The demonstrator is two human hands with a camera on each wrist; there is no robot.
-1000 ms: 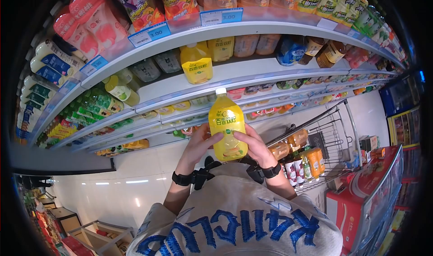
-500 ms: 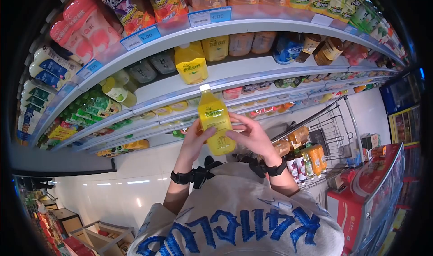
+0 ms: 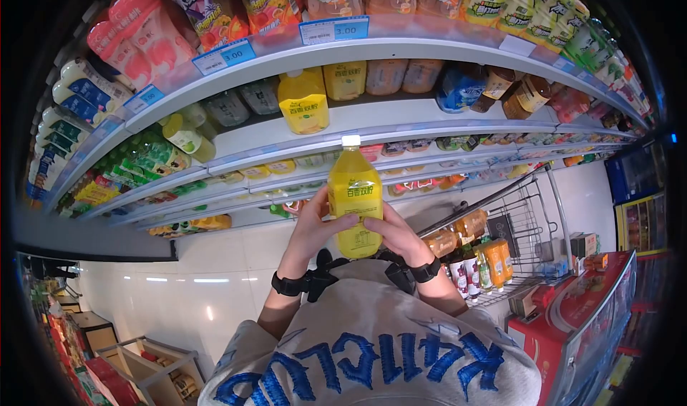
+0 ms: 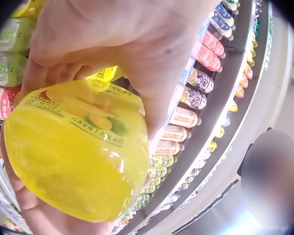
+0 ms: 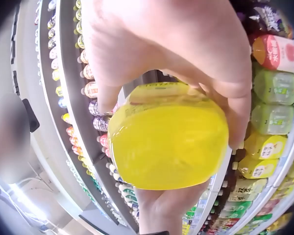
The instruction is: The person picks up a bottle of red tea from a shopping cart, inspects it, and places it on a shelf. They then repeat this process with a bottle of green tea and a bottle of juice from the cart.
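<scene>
Holding the yellow juice bottle (image 3: 355, 198) upright in front of my chest, I have both hands curled round its lower half: my left hand (image 3: 313, 228) on one side, my right hand (image 3: 396, 235) on the other, fingers (image 5: 235, 112) wrapped against the label. It is full, so I judge it heavy for its size, its plastic wall smooth and a little slippery; the wide body near the base seems the surest grip. Beyond it stand the drink shelves (image 3: 372, 119) with a matching bottle (image 3: 303, 102), and the shopping cart (image 3: 501, 241) at my right.
</scene>
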